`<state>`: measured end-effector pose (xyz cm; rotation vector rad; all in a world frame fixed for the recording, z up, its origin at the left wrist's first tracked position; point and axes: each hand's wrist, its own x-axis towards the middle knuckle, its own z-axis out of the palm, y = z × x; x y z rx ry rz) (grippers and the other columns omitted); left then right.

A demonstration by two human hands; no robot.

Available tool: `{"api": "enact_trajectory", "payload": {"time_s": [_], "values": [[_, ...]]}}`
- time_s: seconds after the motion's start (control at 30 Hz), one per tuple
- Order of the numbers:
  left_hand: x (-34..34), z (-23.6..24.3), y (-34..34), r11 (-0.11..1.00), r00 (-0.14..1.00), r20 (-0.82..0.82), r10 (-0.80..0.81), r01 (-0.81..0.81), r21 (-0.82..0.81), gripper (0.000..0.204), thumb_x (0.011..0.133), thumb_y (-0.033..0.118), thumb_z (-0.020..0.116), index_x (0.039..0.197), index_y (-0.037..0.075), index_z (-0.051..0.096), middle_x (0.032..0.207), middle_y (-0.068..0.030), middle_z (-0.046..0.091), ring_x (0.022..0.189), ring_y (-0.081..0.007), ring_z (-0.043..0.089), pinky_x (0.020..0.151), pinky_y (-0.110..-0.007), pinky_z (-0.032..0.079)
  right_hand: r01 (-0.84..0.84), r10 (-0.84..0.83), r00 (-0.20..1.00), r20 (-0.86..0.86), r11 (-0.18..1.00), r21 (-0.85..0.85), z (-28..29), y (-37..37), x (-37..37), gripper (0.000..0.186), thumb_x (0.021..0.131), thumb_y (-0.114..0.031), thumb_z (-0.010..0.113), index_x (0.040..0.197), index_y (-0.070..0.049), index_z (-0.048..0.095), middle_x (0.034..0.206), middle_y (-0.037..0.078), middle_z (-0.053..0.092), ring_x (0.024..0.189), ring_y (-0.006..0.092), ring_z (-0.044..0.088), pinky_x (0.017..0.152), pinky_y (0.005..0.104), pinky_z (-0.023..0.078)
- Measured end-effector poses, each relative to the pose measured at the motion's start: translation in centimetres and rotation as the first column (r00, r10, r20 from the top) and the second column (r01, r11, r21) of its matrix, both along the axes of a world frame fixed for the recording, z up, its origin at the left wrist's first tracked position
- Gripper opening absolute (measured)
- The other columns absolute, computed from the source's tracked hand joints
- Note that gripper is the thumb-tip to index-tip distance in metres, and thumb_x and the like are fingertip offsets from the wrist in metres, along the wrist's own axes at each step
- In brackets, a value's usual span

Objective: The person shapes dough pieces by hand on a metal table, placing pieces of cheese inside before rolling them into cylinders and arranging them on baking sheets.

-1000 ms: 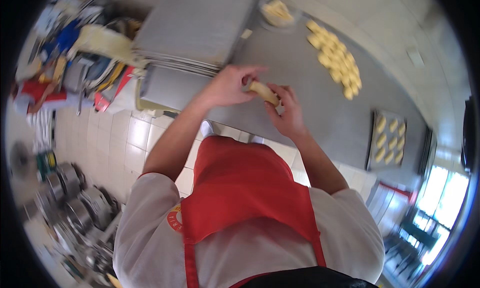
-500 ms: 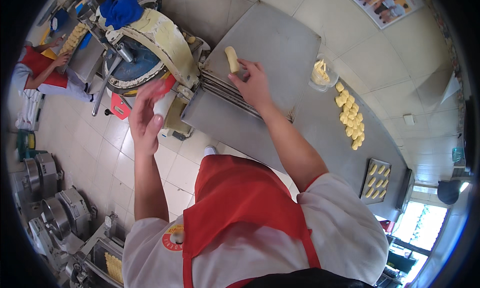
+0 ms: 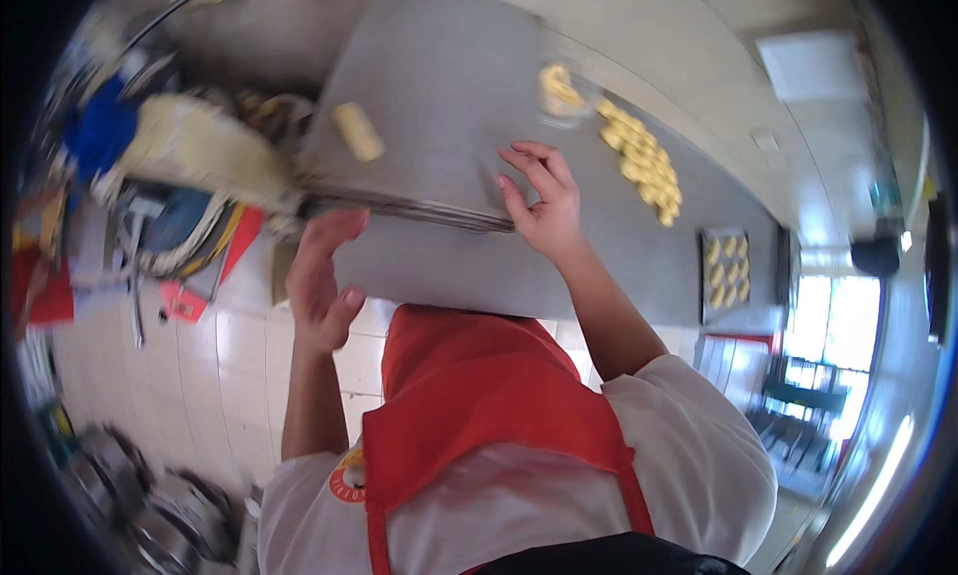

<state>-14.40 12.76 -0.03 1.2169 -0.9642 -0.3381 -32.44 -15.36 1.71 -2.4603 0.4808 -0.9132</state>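
Observation:
A single pale yellow dough roll (image 3: 357, 132) lies on the top metal baking tray (image 3: 429, 86) of a stack on the steel table. My right hand (image 3: 544, 198) hovers by the tray's right edge, fingers apart and holding nothing. Left of the stack's front edge, my left hand (image 3: 324, 276) is raised in the air, slightly blurred, with its fingers stretched and nothing in it. Neither hand touches the dough roll.
Right of the trays are a clear tub (image 3: 562, 94) with yellow pieces and a cluster of dough lumps (image 3: 644, 161). Farther right sits a tray of shaped rolls (image 3: 725, 271). A large worn machine (image 3: 190, 166) stands at left, with a partly visible person (image 3: 40, 276) beyond.
My right hand has let go of the dough roll, which now lies on the tray, and moved right. The whole view has turned rightward, blurring things.

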Motion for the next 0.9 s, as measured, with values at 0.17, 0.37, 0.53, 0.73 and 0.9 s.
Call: {"api": "enact_trajectory", "payload": {"time_s": [0.17, 0.37, 0.53, 0.73, 0.9], "values": [[-7.0, 1.2, -8.2, 0.956, 0.959, -0.013, -0.285, 0.285, 0.074, 0.073, 0.085, 0.05, 0.081, 0.129, -0.007, 0.072, 0.132, -0.0245, 0.067, 0.124, -0.0354, 0.065, 0.105, -0.045, 0.05, 0.403, -0.403, 0.892, -0.206, 0.914, -0.041, -7.5, -13.5, -15.6, 0.041, 0.093, -0.008, 0.075, 0.134, -0.009, 0.073, 0.134, 0.016, 0.067, 0.119, 0.0381, 0.068, 0.102, 0.0446, 0.057], [-16.2, 2.0, -22.8, 0.835, 0.847, -0.011, -0.532, 0.527, 0.158, 0.064, 0.083, 0.04, 0.085, 0.127, -0.006, 0.073, 0.129, -0.0231, 0.071, 0.118, -0.036, 0.069, 0.102, -0.044, 0.053, 0.319, -0.334, 0.88, -0.338, 0.942, -0.099, -12.4, -30.4, -16.9, 0.041, 0.094, -0.006, 0.069, 0.135, -0.01, 0.073, 0.135, 0.017, 0.066, 0.123, 0.0391, 0.065, 0.105, 0.0471, 0.056], [-22.4, 0.6, -33.2, 0.841, 0.867, 0.001, -0.498, 0.483, 0.245, 0.057, 0.086, 0.031, 0.083, 0.131, -0.002, 0.072, 0.133, -0.02, 0.07, 0.123, -0.0337, 0.068, 0.104, -0.044, 0.053, -0.086, -0.157, 0.747, -0.646, 0.941, -0.328, -14.8, -39.5, -14.0, 0.03, 0.092, -0.006, 0.067, 0.121, -0.008, 0.074, 0.121, 0.016, 0.065, 0.119, 0.0355, 0.065, 0.099, 0.0458, 0.059], [-25.7, -5.5, -39.8, 0.939, 0.785, -0.619, 0.041, 0.182, 0.293, 0.035, 0.113, 0.029, 0.059, 0.13, 0.0, 0.069, 0.139, -0.0146, 0.066, 0.127, -0.0242, 0.061, 0.106, -0.04, 0.051, 0.173, -0.091, 0.962, -0.256, 0.931, 0.321, -8.9, -35.2, -17.7, 0.022, 0.086, 0.0, 0.069, 0.107, -0.005, 0.067, 0.107, 0.009, 0.066, 0.093, 0.0238, 0.067, 0.077, 0.0356, 0.058], [-27.7, -7.5, -40.1, 0.879, 0.809, -0.577, 0.114, 0.189, 0.439, 0.049, 0.116, 0.039, 0.054, 0.096, -0.002, 0.073, 0.09, -0.0066, 0.072, 0.081, -0.0159, 0.066, 0.071, -0.036, 0.053, -0.002, -0.127, 0.984, 0.128, 0.703, 0.712, -6.2, -18.6, -23.7, 0.017, 0.089, 0.005, 0.066, 0.102, -0.005, 0.064, 0.108, 0.004, 0.062, 0.096, 0.0141, 0.063, 0.075, 0.03, 0.053]]}}
